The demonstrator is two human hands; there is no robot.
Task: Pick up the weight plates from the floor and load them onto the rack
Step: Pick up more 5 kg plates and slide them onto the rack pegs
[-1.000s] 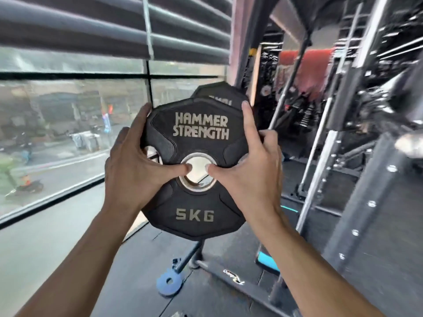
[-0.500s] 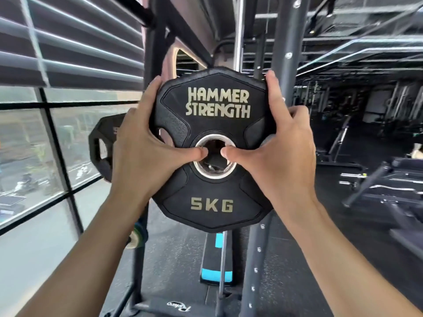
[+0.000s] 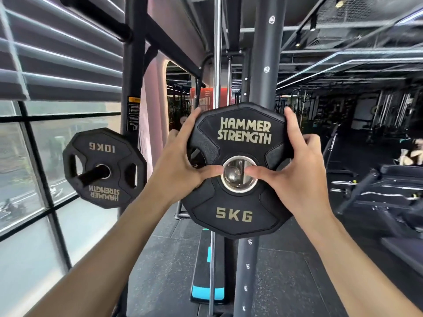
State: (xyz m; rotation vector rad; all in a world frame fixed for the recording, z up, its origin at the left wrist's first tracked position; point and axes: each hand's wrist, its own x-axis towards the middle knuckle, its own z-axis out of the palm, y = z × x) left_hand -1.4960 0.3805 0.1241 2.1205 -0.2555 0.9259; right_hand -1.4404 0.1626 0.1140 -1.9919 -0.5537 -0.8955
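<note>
Both arms reach forward — the left hand (image 3: 176, 172) and right hand (image 3: 295, 177) grip the upright 5 kg plate (image 3: 238, 170) by its sides, thumbs at its centre hole, before the rack upright (image 3: 266, 53).

Lighting: daylight is admitted through the window (image 3: 29, 170) at left, where the glass is washed out pale. The gym interior at right is left dim, lit by thin ceiling strips. Glare: a bright highlight is caught on the metal hub ring (image 3: 239, 173) of the 5 kg plate (image 3: 235, 202). Blur: the blinds (image 3: 57, 53) are smeared. Distortion: straight uprights are bowed toward the edges.
</note>
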